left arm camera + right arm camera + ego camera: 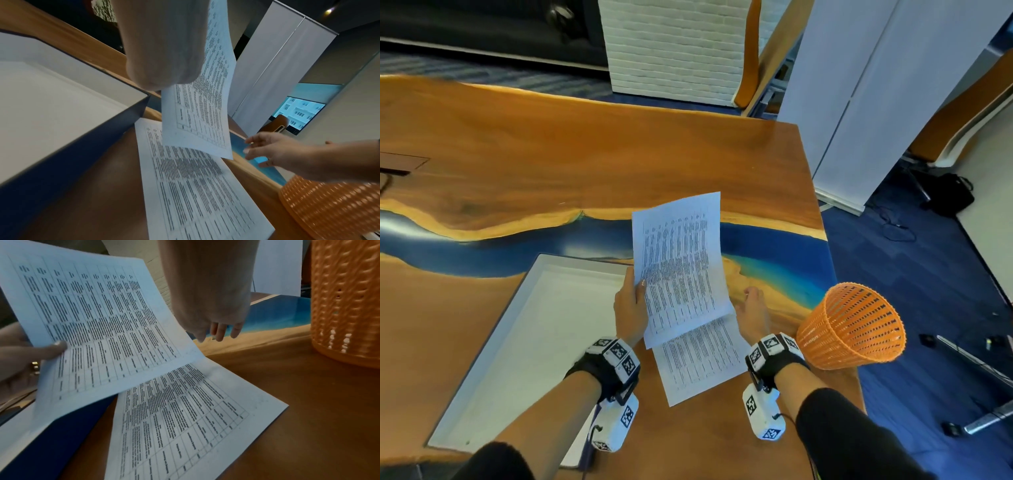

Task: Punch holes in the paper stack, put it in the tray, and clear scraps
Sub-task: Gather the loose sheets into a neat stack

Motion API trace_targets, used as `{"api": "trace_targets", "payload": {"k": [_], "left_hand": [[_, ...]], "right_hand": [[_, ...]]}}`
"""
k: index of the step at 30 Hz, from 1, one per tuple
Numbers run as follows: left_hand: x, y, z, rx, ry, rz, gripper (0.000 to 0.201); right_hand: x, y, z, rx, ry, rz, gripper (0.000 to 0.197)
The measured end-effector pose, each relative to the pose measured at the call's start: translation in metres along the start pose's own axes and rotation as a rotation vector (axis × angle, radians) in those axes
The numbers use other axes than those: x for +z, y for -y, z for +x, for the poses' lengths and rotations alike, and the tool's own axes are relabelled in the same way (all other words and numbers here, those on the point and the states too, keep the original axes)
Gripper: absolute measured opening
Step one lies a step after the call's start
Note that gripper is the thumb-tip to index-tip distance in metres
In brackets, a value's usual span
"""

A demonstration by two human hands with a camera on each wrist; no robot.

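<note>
White sheets black tabular print; white tray; orange lattice basket

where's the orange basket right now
In the head view the orange mesh basket stands at the table's right edge, just right of the right hand and the printed sheets.

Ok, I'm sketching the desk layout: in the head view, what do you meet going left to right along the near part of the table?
White tray → left hand, holding the raised sheet → right hand → orange basket.
</note>
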State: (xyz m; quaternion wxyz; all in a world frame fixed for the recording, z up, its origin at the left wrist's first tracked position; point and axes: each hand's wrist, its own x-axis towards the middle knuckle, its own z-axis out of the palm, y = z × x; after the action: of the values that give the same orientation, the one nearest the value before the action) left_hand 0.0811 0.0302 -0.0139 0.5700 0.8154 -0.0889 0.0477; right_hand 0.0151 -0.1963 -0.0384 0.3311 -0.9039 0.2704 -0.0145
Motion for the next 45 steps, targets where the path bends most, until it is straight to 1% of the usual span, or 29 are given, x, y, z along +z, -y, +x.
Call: {"api": "trace_targets", "payload": {"k": [2,3,7,9,10,12,15,17,20,22,25,27,29,33,35,39,42,45], "left_hand": [[0.002,0.000,0.012,0.027,-0.025,0.013,0.035],[0.003,0.000,0.018,0.045,-0.038,0.015,0.034],[0.007,-0.005,0.031,0.099,-0.065,0.009,0.022],[0.007,-0.008,0.032,0.125,-0.075,0.014,0.028],[0.006,-0.008,0.031,0.131,-0.079,0.014,0.032],[0.006,-0.005,0.029,0.131,-0.087,0.002,0.030],[0.005,0.003,0.027,0.106,-0.096,-0.004,0.033],[0.002,0.006,0.028,0.091,-0.092,0.002,0.034],[-0.002,0.008,0.029,0.085,-0.087,0.006,0.033],[-0.005,0.009,0.028,0.071,-0.084,0.018,0.030],[-0.009,0.011,0.030,0.052,-0.086,0.047,0.025],[-0.011,0.010,0.028,0.051,-0.084,0.068,0.025],[-0.013,0.010,0.026,0.038,-0.086,0.085,0.025],[-0.016,-0.002,0.020,0.037,-0.097,0.095,0.026],[-0.017,-0.009,0.016,0.048,-0.102,0.087,0.028],[-0.020,-0.018,0.010,0.047,-0.123,0.112,0.032],[-0.025,-0.022,0.008,0.018,-0.157,0.178,0.032],[-0.033,-0.023,0.008,-0.016,-0.209,0.289,0.035]], "right_hand": [[0.009,0.002,0.006,0.011,0.068,-0.114,0.040],[0.014,0.004,0.007,0.025,0.102,-0.164,0.045],[0.038,0.010,0.005,0.135,0.185,-0.264,0.076],[0.049,0.013,0.004,0.173,0.166,-0.340,0.088],[0.053,0.014,0.004,0.186,0.146,-0.377,0.089],[0.058,0.017,0.005,0.219,0.115,-0.409,0.089],[0.058,0.025,0.008,0.268,0.132,-0.419,0.090],[0.054,0.028,0.011,0.279,0.171,-0.382,0.086],[0.044,0.028,0.011,0.288,0.242,-0.265,0.083],[0.037,0.023,0.009,0.284,0.276,-0.122,0.080],[0.026,0.014,0.004,0.216,0.268,0.089,0.054],[0.017,0.008,-0.001,0.178,0.234,0.155,0.046],[0.002,0.002,-0.006,0.163,0.209,0.149,0.039],[-0.032,-0.017,-0.016,0.196,0.194,0.090,0.024],[-0.048,-0.021,-0.024,0.206,0.160,0.082,0.023],[-0.075,-0.020,-0.040,0.197,0.020,0.177,0.040],[-0.085,-0.025,-0.045,0.237,-0.099,0.192,0.039],[-0.092,-0.035,-0.053,0.242,-0.129,0.152,0.038]]}}
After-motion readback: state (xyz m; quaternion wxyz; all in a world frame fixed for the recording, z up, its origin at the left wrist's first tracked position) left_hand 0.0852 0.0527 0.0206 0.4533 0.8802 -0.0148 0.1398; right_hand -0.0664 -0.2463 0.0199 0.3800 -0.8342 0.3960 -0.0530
